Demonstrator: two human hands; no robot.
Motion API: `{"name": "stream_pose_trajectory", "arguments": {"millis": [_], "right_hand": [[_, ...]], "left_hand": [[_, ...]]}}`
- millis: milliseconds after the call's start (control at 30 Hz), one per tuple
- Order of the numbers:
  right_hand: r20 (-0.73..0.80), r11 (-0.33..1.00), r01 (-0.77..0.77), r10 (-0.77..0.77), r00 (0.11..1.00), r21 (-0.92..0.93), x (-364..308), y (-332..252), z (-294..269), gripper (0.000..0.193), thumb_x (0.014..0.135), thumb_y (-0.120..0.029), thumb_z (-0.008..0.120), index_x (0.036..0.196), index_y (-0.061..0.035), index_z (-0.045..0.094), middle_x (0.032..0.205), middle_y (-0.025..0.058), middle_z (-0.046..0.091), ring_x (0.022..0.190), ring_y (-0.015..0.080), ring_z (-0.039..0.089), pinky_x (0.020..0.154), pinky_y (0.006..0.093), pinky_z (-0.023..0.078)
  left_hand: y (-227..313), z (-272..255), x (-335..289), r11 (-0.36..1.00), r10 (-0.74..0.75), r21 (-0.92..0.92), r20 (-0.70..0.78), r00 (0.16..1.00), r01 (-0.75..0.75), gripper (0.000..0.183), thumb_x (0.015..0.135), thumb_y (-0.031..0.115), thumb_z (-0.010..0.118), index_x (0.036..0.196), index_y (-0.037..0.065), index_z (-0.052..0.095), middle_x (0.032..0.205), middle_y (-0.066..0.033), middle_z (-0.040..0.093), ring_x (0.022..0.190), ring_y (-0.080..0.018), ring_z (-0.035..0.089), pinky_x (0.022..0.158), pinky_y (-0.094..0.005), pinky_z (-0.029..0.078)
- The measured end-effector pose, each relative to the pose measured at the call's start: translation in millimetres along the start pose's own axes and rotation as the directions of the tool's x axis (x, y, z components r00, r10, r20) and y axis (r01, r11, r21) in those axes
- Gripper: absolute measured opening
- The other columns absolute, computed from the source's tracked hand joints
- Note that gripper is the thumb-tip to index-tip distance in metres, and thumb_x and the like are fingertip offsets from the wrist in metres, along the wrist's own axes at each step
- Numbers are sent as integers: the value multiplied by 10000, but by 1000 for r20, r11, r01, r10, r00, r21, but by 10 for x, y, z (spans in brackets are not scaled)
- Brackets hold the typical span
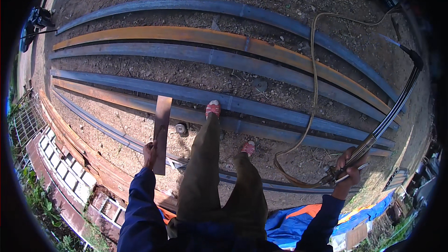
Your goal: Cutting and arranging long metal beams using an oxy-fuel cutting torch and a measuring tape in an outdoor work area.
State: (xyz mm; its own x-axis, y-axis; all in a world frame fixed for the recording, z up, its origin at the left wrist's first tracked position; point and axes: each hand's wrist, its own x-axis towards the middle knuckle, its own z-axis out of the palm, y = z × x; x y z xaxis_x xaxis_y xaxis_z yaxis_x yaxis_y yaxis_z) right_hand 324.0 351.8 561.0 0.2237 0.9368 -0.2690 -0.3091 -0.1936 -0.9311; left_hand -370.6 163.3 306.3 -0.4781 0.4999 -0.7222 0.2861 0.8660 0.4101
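My left hand (149, 155) is closed on the edge of a flat, brownish metal strip (162, 128), held upright in view over the ground. In my right hand (350, 164) is the handle of a cutting torch (393, 112). Its long tubes run up and away to a bent black head, where a thin bluish flame (389, 40) shows at the tip. A tan hose (313, 65) trails from the torch's handle end in a loop across the steel beams. Several long steel beams (186, 54), some grey-blue, some rusty orange (154, 32), lie side by side in front of me.
My feet (213, 108) stand among the nearer beams. A small square metal piece (181, 129) lies on the dirt. Behind to the left are wooden planks (100, 164) and a white frame (70, 170). A blue tarp (284, 226) lies near my legs.
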Motion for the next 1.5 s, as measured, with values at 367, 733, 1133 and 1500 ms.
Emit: {"name": "stream_pose_trajectory", "arguments": {"millis": [367,733,1133,1500], "right_hand": [[13,997,-23,24,1000,-68,508,-384,546,963,631,-46,703,1418,19,151,865,152,451,554,193,515,438,273,463],[50,990,-93,99,994,-106,1502,168,572,822,633,-103,696,1339,13,290,878,130,442,590,170,502,441,266,446],[181,980,-197,201,963,-41,2887,498,-259,879,657,-153,672,1387,33,220,859,113,453,560,137,516,433,243,449],[187,981,-172,186,965,-87,3309,514,-1040,898,682,-177,734,1382,24,207,845,101,454,542,125,515,442,233,462]], "left_hand": [[589,74,585,979,88,179,51,995,-96,533,925,462,562,805,-55,620,581,-90,486,573,-150,414,532,-364,362],[1404,573,931,924,157,349,34,987,-159,529,919,464,558,782,-45,600,603,-143,525,571,-200,443,552,-388,384],[2628,1390,1611,888,162,436,3,987,-147,506,909,466,568,870,-30,662,637,-194,593,576,-319,571,566,-434,422],[3836,2624,1948,837,300,462,59,952,-292,482,912,449,562,971,-12,685,726,-235,642,725,-390,656,641,-448,480]]}}
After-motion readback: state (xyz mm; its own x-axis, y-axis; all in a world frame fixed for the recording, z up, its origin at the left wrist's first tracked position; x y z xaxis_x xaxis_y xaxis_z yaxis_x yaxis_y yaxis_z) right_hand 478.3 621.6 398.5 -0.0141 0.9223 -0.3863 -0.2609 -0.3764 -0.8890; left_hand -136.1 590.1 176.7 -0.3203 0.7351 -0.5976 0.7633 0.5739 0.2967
